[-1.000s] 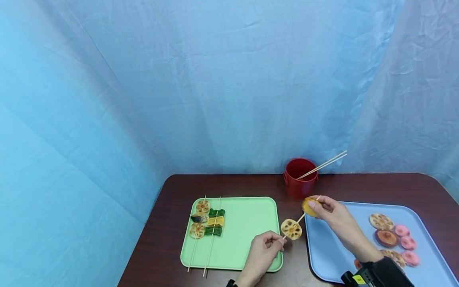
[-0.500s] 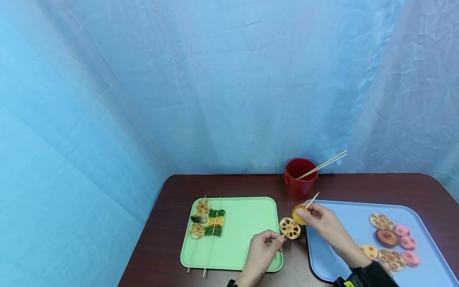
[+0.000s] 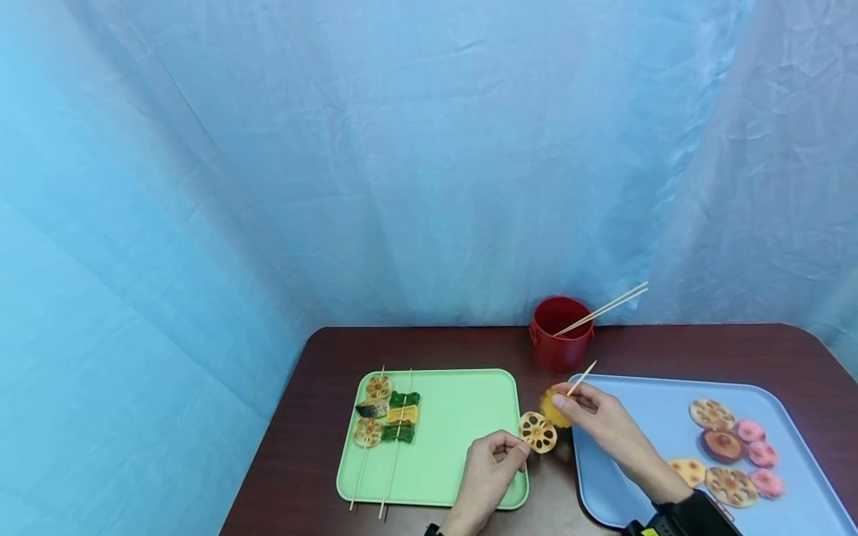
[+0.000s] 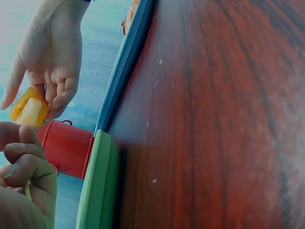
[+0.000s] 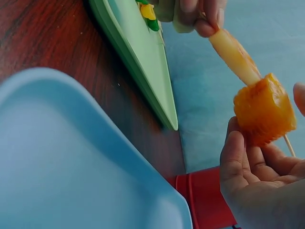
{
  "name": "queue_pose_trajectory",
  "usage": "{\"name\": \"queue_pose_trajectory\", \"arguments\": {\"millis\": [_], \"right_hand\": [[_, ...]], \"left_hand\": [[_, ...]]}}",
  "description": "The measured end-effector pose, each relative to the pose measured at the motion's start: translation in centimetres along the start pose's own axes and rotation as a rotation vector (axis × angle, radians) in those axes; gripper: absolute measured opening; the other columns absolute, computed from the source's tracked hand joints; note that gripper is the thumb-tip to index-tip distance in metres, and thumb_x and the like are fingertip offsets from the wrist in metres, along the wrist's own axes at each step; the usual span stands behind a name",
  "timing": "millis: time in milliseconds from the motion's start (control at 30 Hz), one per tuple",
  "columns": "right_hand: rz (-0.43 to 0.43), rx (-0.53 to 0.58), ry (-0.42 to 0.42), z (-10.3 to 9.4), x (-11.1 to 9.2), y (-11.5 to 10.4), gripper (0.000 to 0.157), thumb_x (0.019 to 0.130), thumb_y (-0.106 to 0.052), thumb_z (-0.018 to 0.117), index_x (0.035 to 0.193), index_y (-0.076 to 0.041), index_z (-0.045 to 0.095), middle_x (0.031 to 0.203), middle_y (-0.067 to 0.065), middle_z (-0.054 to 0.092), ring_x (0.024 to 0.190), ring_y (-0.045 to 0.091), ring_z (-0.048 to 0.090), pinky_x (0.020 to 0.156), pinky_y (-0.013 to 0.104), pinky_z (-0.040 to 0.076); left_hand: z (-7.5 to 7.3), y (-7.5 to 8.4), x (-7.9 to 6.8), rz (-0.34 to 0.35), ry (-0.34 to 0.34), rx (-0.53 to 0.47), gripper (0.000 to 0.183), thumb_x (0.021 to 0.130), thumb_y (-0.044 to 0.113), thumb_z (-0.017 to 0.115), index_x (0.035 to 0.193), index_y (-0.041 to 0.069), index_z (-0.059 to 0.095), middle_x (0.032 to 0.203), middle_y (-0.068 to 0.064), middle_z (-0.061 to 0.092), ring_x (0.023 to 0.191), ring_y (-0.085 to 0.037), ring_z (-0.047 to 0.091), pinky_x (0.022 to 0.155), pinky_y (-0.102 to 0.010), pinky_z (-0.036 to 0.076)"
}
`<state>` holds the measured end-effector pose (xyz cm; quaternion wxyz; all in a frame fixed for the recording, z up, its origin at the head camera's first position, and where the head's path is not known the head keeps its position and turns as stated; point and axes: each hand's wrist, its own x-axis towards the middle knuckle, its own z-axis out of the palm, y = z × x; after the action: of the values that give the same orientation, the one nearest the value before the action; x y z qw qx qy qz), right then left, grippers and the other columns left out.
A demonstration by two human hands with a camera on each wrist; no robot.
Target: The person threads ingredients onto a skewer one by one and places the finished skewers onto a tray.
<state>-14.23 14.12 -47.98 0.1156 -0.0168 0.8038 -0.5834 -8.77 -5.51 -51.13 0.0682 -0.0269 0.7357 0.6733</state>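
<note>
I have the left hand's [image 3: 494, 465] fingers pinched on the stick [image 3: 585, 375] right by the lotus slice [image 3: 538, 432], I'd guess to steady it, while the right hand [image 3: 606, 426] has its fingers clamped on the corn piece [image 3: 551, 409], with the stick's tip poking out past it. The skewer sits raised above the counter [image 3: 402, 346] between the green tray [image 3: 462, 417] and blue tray [image 3: 663, 417], probably for elbow room.
</note>
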Motion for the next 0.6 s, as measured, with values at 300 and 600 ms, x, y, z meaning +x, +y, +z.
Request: {"name": "queue_pose_trajectory", "arguments": {"millis": [300, 600], "right_hand": [[0.030, -0.020, -0.018, -1.9, -0.5, 0.3, 0.067, 0.094, -0.050, 0.054, 0.136, 0.002, 0.048, 0.126, 0.016, 0.057, 0.106, 0.023, 0.060, 0.087, 0.040, 0.050], [0.032, -0.148, 0.030, -5.4, -0.9, 1.2, 0.073, 0.093, -0.058, 0.048, 0.137, 0.000, 0.050, 0.122, 0.017, 0.061, 0.105, 0.024, 0.062, 0.084, 0.037, 0.052]], "left_hand": [[-0.3, -0.2, 0.0, 0.015, 0.008, -0.016, 0.020, 0.085, 0.018, 0.068, 0.088, -0.001, 0.073, 0.064, 0.003, 0.061, 0.051, -0.004, 0.047, 0.046, -0.015, 0.031], [-1.1, -0.2, 0.2, 0.030, 0.031, -0.033, 0.014, 0.085, 0.015, 0.066, 0.085, 0.002, 0.072, 0.063, 0.004, 0.059, 0.049, -0.003, 0.044, 0.044, -0.016, 0.028]]}}
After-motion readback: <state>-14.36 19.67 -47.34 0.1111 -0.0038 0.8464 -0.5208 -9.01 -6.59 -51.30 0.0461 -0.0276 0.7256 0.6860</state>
